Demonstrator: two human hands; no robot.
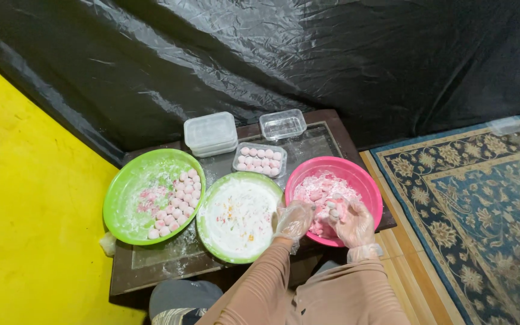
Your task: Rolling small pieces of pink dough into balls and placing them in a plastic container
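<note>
My left hand (292,221) and my right hand (352,225) both wear thin clear plastic gloves and reach into a pink bowl (365,180) of pink and white dough. Both hands press on a lump of that dough (321,194) at the bowl's near side, with small pieces between the fingers. Left of the bowl is a green plate (239,218) dusted with white flour. Further left, a larger green plate (145,195) holds several small pink balls (179,204) in flour.
A clear tray (260,160) of pink balls sits behind the plates, with an empty clear box (282,124) and stacked lidded boxes (210,133) at the back. All rest on a low dark table (151,265). A patterned rug (482,204) lies right; black plastic sheeting (272,54) hangs behind.
</note>
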